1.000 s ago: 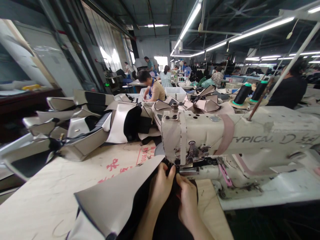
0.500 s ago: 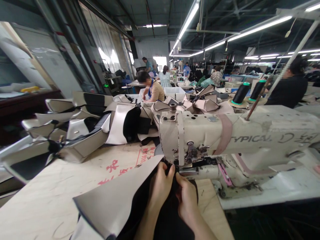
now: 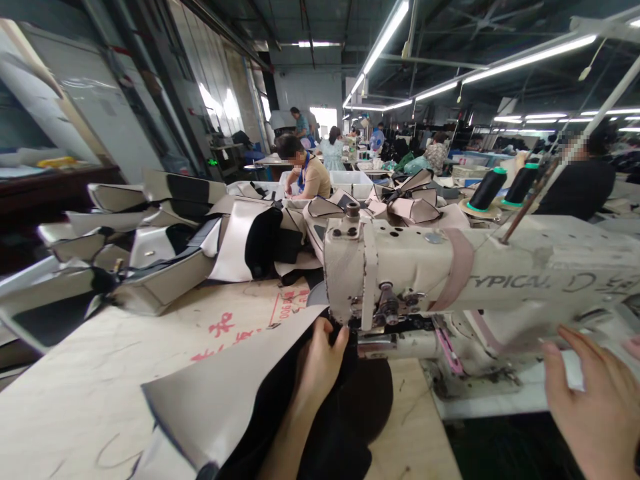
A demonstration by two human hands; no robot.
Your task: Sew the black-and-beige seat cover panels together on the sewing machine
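My left hand (image 3: 323, 357) is closed on the black edge of a beige-and-black bag piece (image 3: 220, 380), close to the needle area of a sewing machine (image 3: 400, 267). The beige panel spreads left over the wooden table, and its black part (image 3: 345, 427) hangs below my wrist. The needle and presser foot are mostly hidden by my fingers and the dark material. Off to the right, my right hand (image 3: 595, 393) is open with its fingers apart, holding nothing, in front of the machine's base.
More beige-and-black bag pieces (image 3: 165, 280) are heaped on the plywood tabletop (image 3: 125, 360), left of and behind the machine. Two black thread cones (image 3: 487, 189) stand behind the machine arm. A co-worker (image 3: 307, 173) sits beyond the heap, and another person in black (image 3: 575, 177) is at right.
My right hand has let go of the black material and moved right, opening beside the machine's base. My left hand stays at the needle area. The view has shifted slightly.
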